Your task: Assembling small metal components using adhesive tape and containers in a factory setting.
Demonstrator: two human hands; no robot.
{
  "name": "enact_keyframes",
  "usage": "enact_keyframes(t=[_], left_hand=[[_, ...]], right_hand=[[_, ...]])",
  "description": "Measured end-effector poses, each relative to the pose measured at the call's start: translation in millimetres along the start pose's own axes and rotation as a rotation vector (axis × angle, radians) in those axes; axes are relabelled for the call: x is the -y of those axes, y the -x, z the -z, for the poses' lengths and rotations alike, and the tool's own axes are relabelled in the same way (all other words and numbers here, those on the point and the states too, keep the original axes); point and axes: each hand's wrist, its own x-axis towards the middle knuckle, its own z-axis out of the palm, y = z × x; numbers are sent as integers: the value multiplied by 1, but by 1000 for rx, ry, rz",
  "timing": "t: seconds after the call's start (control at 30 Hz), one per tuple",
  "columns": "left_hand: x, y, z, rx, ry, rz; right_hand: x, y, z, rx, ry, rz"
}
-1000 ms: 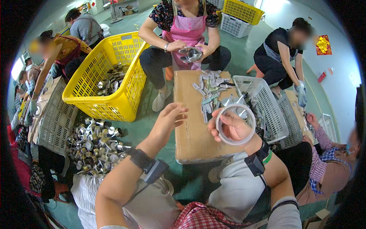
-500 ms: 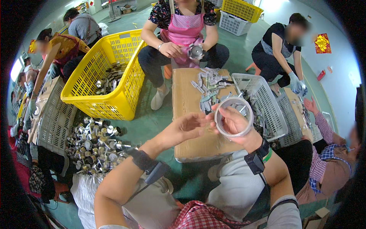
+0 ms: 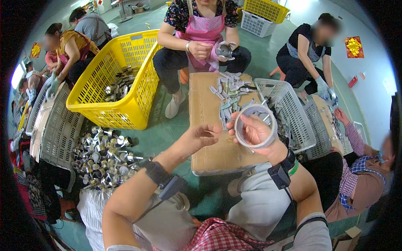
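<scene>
Translucent, whitish, ring-shaped band [image 3: 274, 130], hollow, its open face turned toward me: the left wall is held between my right thumb [image 3: 253, 121], inside the opening, and my right fingers [image 3: 231, 124], outside; my left fingers [image 3: 210, 129] are near, apart from it.

Site: a workshop for manual piecework, several people seated low and bent over their hands; landmark: cardboard worktop [image 3: 205, 161], with flat grey pieces [image 3: 230, 94] strewn on it; just beyond it, a co-worker in a pink apron [image 3: 205, 31] handling a metallic part [image 3: 225, 51]; left of it, a heap of shiny parts [image 3: 104, 157] loose on the green floor [image 3: 169, 129]; farther back on that side, a large yellow basket [image 3: 111, 112] of parts; right of it, a pale slatted basket [image 3: 295, 102], then a gloved worker [image 3: 303, 54]; well beyond it, stacked crates [image 3: 266, 10].
</scene>
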Motion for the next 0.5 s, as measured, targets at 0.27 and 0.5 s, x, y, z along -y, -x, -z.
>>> enact_keyframes(t=[0.27, 0.5], left_hand=[[0, 1, 1, -51, -83, 52], [7, -1, 8, -104, -85, 78]], right_hand=[[1, 0, -1, -5, 9, 5], [0, -2, 2, -2, 14, 18]])
